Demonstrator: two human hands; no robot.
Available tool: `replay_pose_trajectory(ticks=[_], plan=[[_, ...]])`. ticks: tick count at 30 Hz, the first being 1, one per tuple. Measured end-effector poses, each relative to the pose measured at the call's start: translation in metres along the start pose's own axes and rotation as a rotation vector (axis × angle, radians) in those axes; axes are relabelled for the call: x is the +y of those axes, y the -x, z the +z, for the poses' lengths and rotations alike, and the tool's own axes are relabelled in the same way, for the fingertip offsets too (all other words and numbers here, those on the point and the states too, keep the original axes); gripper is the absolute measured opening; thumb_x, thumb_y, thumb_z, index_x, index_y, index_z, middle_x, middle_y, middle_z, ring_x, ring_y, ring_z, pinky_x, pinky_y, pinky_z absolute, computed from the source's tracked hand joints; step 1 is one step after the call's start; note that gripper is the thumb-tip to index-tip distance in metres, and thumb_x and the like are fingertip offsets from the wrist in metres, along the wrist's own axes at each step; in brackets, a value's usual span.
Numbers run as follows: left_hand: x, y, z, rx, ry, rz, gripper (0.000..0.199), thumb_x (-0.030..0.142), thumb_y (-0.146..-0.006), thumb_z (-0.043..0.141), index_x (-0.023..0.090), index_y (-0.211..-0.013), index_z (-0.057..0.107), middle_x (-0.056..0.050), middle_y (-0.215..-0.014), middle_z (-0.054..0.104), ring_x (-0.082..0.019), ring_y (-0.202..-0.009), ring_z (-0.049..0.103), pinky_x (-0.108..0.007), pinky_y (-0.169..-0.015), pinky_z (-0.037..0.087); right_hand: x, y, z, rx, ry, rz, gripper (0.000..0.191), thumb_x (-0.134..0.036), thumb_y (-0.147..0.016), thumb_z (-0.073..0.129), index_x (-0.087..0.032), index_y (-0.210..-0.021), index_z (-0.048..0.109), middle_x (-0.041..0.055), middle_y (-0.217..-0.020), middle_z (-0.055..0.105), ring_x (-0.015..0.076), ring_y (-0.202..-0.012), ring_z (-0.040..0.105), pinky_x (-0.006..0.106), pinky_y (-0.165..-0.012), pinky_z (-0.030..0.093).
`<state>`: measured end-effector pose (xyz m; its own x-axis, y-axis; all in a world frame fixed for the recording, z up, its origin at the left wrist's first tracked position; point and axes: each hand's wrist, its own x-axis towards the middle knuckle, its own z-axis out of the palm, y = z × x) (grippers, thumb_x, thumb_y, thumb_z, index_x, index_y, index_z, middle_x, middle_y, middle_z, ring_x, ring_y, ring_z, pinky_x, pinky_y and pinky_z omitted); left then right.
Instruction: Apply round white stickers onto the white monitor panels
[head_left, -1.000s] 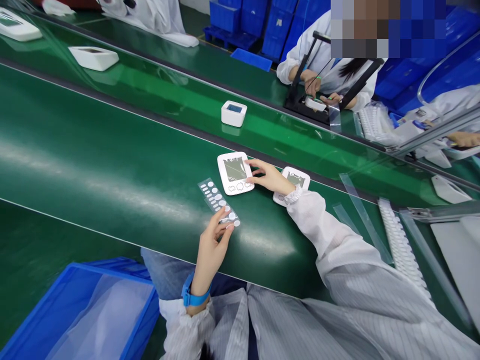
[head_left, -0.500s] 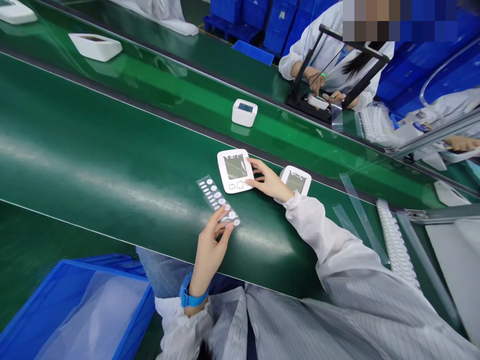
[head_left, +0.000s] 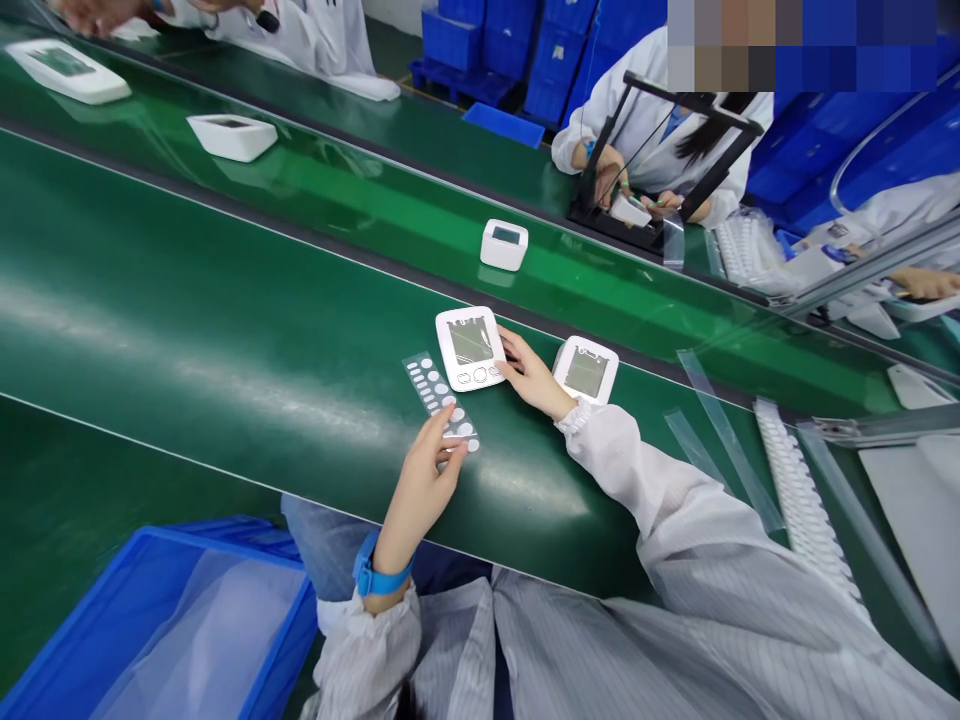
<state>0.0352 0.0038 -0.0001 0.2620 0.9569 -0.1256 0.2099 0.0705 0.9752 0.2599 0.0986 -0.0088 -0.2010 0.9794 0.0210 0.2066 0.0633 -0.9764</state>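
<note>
While the left hand [head_left: 418, 487] pinches a sticker sheet [head_left: 430, 382], the right hand [head_left: 536, 382] has its fingers clamped on a white device [head_left: 471, 341].

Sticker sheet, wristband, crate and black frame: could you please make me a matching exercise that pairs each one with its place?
Things:
1. sticker sheet
2. wristband
3. crate
4. black frame

Places:
A. in front of a co-worker
B. between the left hand's fingertips
C. at the picture's lower left
D. just above the left hand, on the wrist

Right pairs: 1-B, 2-D, 3-C, 4-A.
</note>
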Motion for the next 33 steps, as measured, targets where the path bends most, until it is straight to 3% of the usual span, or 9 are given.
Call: replay_pose_trajectory(ticks=[5,8,11,16,20,25,29,33], plan=[[0.000,-0.016,0.003,0.007,-0.035,0.024,0.060,0.031,-0.092,0.054,0.016,-0.148,0.037,-0.015,-0.153,0.033,-0.016,-0.098,0.064,-0.025,-0.078,0.056,-0.002,0.004,0.003,0.025,0.078,-0.008,0.061,-0.026,-0.091,0.052,-0.024,-0.148,0.030,0.0086,-0.150,0.039,0.0221,-0.137,0.041,0.043,-0.109,0.040],[0.001,-0.020,0.004,-0.004,-0.063,-0.024,0.065,0.031,-0.091,0.054,0.014,-0.150,0.034,-0.016,-0.145,0.044,-0.017,-0.095,0.064,-0.026,-0.078,0.055,-0.001,0.004,0.003,0.058,0.097,-0.002,0.063,-0.027,-0.090,0.055,-0.023,-0.148,0.032,0.0090,-0.146,0.046,0.0224,-0.133,0.047,0.042,-0.107,0.043],[0.003,-0.022,0.003,-0.020,-0.091,-0.087,0.066,0.032,-0.091,0.055,0.014,-0.151,0.034,-0.013,-0.125,0.061,-0.016,-0.088,0.064,-0.027,-0.078,0.053,0.001,0.002,0.003,0.086,0.115,0.032,0.068,-0.029,-0.087,0.060,-0.021,-0.149,0.032,0.0106,-0.141,0.050,0.0239,-0.129,0.050,0.043,-0.104,0.045],[-0.002,-0.024,0.002,-0.025,-0.018,-0.108,0.072,0.033,-0.090,0.057,0.016,-0.154,0.028,-0.009,-0.107,0.067,-0.015,-0.085,0.065,-0.026,-0.077,0.052,0.003,-0.002,0.005,0.096,0.162,0.055,0.063,-0.034,-0.087,0.062,-0.016,-0.144,0.043,0.0132,-0.134,0.055,0.0264,-0.121,0.054,0.045,-0.103,0.046],[-0.007,-0.025,0.003,-0.029,0.080,-0.092,0.077,0.034,-0.088,0.061,0.013,-0.154,0.026,-0.007,-0.097,0.069,-0.016,-0.084,0.066,-0.028,-0.080,0.053,-0.007,-0.001,0.012,0.094,-0.141,0.051,0.052,-0.040,-0.093,0.054,-0.021,-0.142,0.046,0.0083,-0.139,0.052,0.0227,-0.130,0.049,0.041,-0.113,0.038],[-0.006,-0.024,0.005,-0.030,0.113,-0.099,0.074,0.032,-0.090,0.058,0.013,-0.154,0.026,-0.010,-0.109,0.068,-0.017,-0.091,0.066,-0.029,-0.086,0.052,-0.031,0.004,0.016,-0.027,-0.517,0.329,0.069,-0.029,-0.091,0.060,-0.032,-0.150,0.024,0.0035,-0.119,0.066,0.0189,-0.099,0.068,0.047,-0.099,0.052],[-0.005,-0.021,0.004,-0.039,0.096,-0.068,0.071,0.033,-0.090,0.057,0.013,-0.152,0.030,-0.009,-0.105,0.068,-0.016,-0.091,0.066,-0.029,-0.086,0.052,-0.046,-0.004,-0.002,0.068,-0.607,0.360,0.060,-0.023,-0.086,0.063,-0.022,-0.141,0.039,0.0068,-0.119,0.066,0.0194,-0.098,0.069,0.040,-0.098,0.055],[-0.009,-0.019,0.003,-0.040,0.085,-0.054,0.072,0.036,-0.091,0.057,0.013,-0.153,0.028,-0.008,-0.099,0.069,-0.018,-0.092,0.067,-0.030,-0.086,0.052,-0.054,-0.040,-0.058,0.332,-0.375,0.183,0.063,-0.024,-0.088,0.058,-0.026,-0.145,0.032,0.0053,-0.134,0.057,0.0182,-0.104,0.067,0.035,-0.095,0.057]])
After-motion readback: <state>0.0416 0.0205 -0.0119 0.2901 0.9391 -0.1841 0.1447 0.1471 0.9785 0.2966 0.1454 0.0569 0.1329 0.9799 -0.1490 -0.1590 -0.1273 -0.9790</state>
